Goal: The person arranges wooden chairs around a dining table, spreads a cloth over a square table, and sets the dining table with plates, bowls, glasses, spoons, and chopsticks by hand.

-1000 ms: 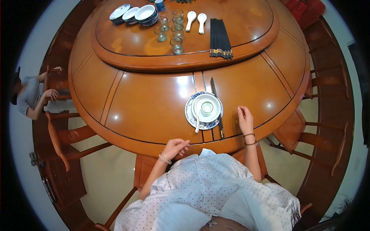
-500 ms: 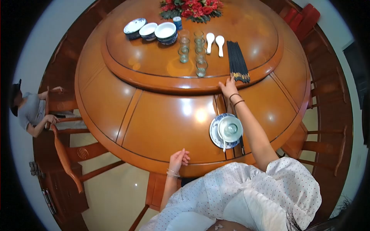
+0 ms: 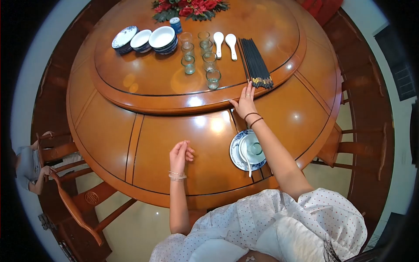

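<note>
My right hand (image 3: pixel 245 104) reaches over the turntable's near edge, fingers stretched out and thumb apart. Its fingertips touch the near end of a black chopstick (image 3: pixel 243 61) lying slightly apart from the bundle of black chopsticks (image 3: pixel 257 61) with gold-banded ends. My left hand (image 3: pixel 180 155) hovers above the table's near part, fingers curled and nothing visible in them. Under my right forearm is a blue-and-white plate (image 3: pixel 235 160) bearing a bowl (image 3: pixel 248 142), a white spoon (image 3: pixel 247 163) and a small glass (image 3: pixel 255 149); the forearm hides part of this setting.
The turntable (image 3: pixel 144 89) also carries stacked bowls (image 3: pixel 163 38), stacked plates (image 3: pixel 124 37), several glasses (image 3: pixel 213 78), two white spoons (image 3: pixel 231 46), a blue can (image 3: pixel 175 25) and red flowers (image 3: pixel 192 8). Wooden chairs (image 3: pixel 94 198) surround the table. A person (image 3: pixel 31 168) stands at left, hand on a chair.
My right hand's fingers have extended over the chopstick ends, and one chopstick now lies apart to the left of the bundle. My left hand has risen over the table. The view has shifted.
</note>
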Available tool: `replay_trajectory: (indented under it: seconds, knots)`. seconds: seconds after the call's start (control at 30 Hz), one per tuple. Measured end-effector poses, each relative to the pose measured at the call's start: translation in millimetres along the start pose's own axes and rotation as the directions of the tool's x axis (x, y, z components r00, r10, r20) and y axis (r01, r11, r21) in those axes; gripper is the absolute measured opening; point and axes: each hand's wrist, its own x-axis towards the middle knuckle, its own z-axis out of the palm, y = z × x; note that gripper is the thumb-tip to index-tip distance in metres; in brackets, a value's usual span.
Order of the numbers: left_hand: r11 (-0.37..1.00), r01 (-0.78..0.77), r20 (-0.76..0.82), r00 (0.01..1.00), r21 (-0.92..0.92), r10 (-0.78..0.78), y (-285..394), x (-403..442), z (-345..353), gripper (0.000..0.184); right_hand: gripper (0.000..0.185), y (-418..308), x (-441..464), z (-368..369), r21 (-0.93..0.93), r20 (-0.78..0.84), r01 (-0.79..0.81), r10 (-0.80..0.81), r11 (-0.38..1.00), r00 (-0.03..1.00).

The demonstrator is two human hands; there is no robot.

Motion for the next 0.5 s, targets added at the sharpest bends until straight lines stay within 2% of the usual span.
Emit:
replay_trajectory:
  seconds: [0.23,0.37,0.47,0.5]
  knots:
    - [0.997,0.070,-0.091,0.993,-0.026,-0.072,-23.7,-33.8,23.6,0.022,0.077,24.9,3.3,-6.6,0.057,0.062,0.060,-0.063,0.997,0.996]
    - [0.999,0.000,-0.225,0.974,-0.043,-0.010,-42.8,-66.8,32.1,0.022,0.076,44.1,9.1,-9.6,0.009,0.092,0.127,-0.128,0.992,0.988]
    - [0.997,-0.081,-0.374,0.924,0.009,0.079,-50.2,-94.7,52.0,0.022,0.079,64.4,15.2,-4.8,0.070,0.068,0.155,-0.160,0.985,0.985]
    - [0.994,-0.107,-0.417,0.903,0.007,0.100,-53.9,-106.7,65.1,0.023,0.082,72.1,13.6,-19.0,0.119,0.144,0.109,-0.126,0.987,0.982]
